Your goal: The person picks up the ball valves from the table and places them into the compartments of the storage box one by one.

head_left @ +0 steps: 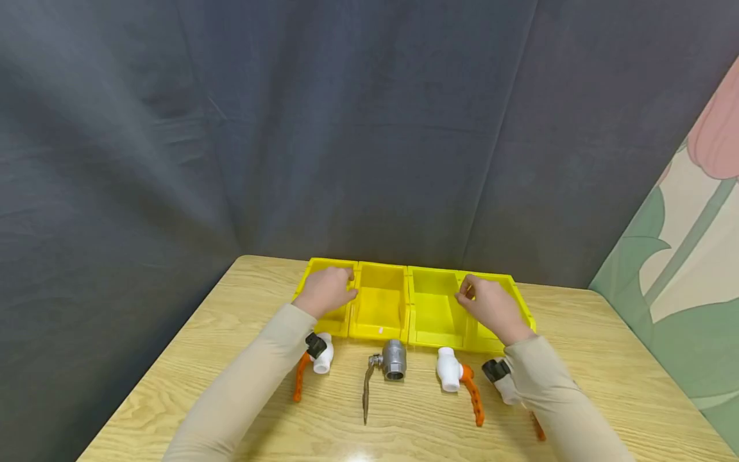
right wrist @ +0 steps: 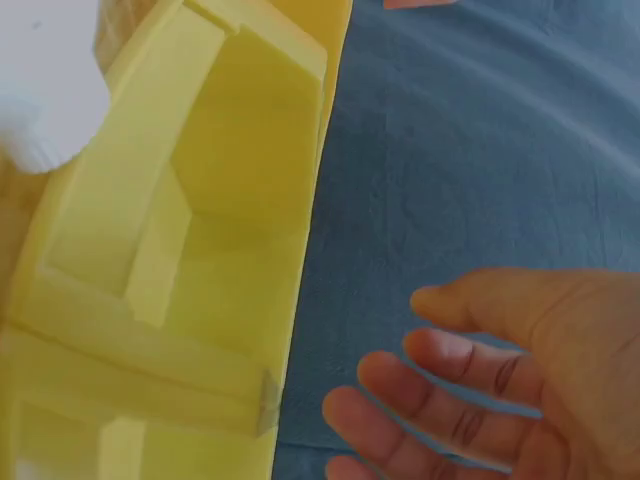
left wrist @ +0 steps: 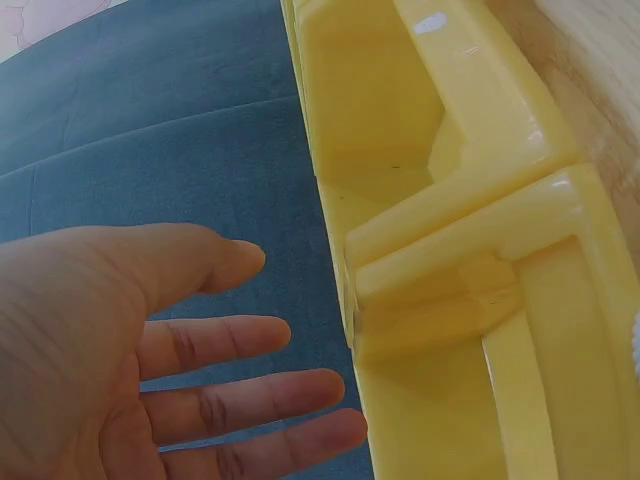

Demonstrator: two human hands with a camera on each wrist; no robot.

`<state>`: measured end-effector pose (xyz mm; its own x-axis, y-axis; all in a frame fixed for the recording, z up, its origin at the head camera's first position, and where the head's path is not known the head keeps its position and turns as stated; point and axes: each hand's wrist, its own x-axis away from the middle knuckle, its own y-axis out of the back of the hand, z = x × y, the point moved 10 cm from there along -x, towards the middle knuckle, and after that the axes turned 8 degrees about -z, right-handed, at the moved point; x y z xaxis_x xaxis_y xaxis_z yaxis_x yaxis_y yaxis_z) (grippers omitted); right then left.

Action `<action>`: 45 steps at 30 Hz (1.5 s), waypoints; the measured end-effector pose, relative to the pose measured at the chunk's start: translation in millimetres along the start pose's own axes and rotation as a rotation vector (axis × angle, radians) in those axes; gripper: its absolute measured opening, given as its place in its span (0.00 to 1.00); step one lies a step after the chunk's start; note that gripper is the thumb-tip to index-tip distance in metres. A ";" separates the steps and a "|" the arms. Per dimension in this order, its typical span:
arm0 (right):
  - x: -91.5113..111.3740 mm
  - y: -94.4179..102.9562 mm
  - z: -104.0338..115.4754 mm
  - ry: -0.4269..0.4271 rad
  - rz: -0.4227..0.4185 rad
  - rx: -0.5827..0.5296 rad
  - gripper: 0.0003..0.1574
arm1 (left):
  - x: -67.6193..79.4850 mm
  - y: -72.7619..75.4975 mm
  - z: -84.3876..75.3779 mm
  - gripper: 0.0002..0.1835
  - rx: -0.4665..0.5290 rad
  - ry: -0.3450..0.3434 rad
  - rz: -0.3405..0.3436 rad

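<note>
A row of joined yellow bins (head_left: 378,330) stands at the back of the table. Over the leftmost bin is my left hand (head_left: 328,292), holding nothing; in the left wrist view its fingers (left wrist: 250,400) are stretched out and apart. My right hand (head_left: 491,305) hovers above the right end of the row, also holding nothing, its fingers loosely bent. In front of the bins lie a white ball valve with an orange handle (head_left: 323,359), a metal ball valve (head_left: 394,360) with a lever, and another white ball valve (head_left: 449,369). My right forearm partly covers one more white valve (head_left: 508,389).
The wooden table (head_left: 606,359) extends to both sides of the bins. A dark curtain (head_left: 369,141) hangs right behind it. On the right is a panel with a printed flower pattern (head_left: 681,256). A small white mark (head_left: 380,330) shows on one bin's front.
</note>
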<state>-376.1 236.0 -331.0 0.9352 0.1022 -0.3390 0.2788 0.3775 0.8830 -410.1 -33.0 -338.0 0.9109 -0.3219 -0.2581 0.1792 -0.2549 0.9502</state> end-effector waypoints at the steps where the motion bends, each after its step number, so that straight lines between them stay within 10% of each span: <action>1: 1.1 0.1 -4.0 -0.013 -0.001 -0.012 0.09 | 0.4 0.1 0.2 0.20 0.003 -0.001 -0.001; 15: 19.3 -31.9 -50.6 -0.282 0.224 -0.138 0.22 | 3.8 -1.7 10.7 0.19 -0.010 0.024 0.007; 32: 22.2 -42.1 -58.2 -0.356 0.280 -0.184 0.23 | 9.9 7.2 16.6 0.20 0.013 0.044 0.007; 45: 22.0 -42.9 -55.1 -0.347 0.286 -0.169 0.21 | 63.5 17.4 52.8 0.14 0.404 0.085 0.046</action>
<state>-379.4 272.8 -394.2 0.9949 -0.0783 0.0638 -0.0131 0.5264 0.8501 -368.8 -106.0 -347.1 0.9449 -0.2694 -0.1860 -0.0070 -0.5847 0.8112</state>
